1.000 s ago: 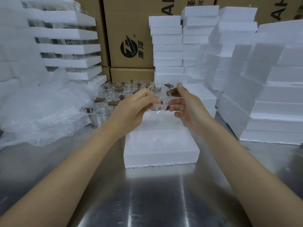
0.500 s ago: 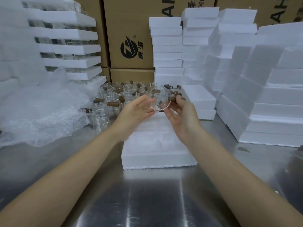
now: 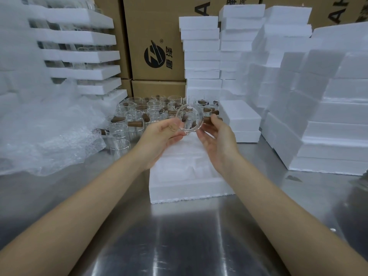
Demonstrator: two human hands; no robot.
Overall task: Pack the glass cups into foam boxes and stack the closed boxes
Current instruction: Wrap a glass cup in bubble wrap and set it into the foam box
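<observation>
A clear glass cup with a brown wooden handle is held tipped on its side, mouth toward me, above an open white foam box on the steel table. My left hand grips the cup's left side with thumb and fingers. My right hand holds the handle side, palm turned up. Behind the hands stand several more glass cups with wooden handles.
Stacks of white foam boxes rise behind, and larger foam box stacks fill the right. Bubble wrap lies at the left under foam trays. Cardboard cartons line the back. Steel table spreads in front.
The cup has been turned between both hands so its mouth faces me more. My right hand has rolled palm-up and dropped slightly; the left stays on the cup.
</observation>
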